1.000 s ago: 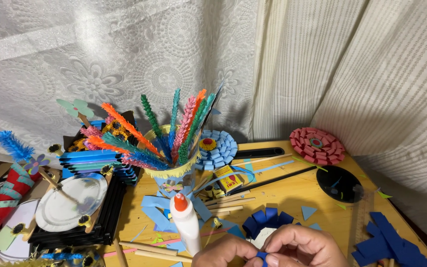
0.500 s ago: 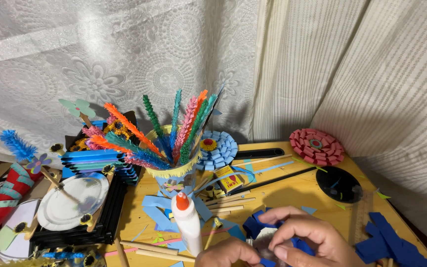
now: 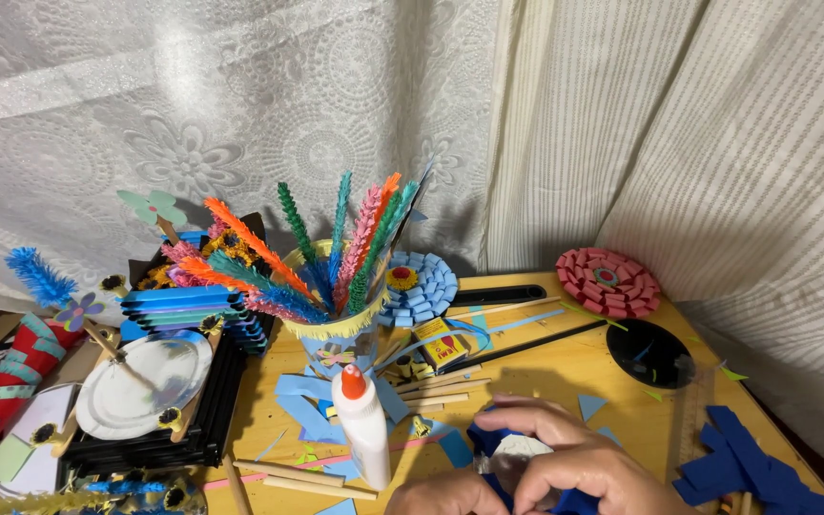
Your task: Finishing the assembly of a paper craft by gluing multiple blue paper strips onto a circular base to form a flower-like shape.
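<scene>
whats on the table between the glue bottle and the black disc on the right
In the head view, between the glue bottle and the black disc lie loose wooden sticks, a small yellow box and blue paper scraps.

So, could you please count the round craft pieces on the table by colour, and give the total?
Light blue paper rosette beside the cup: 1
Pink paper rosette near the curtain: 1
Black disc on the yellow table: 1
White paper plate on the black stack: 1
Total: 4
</scene>
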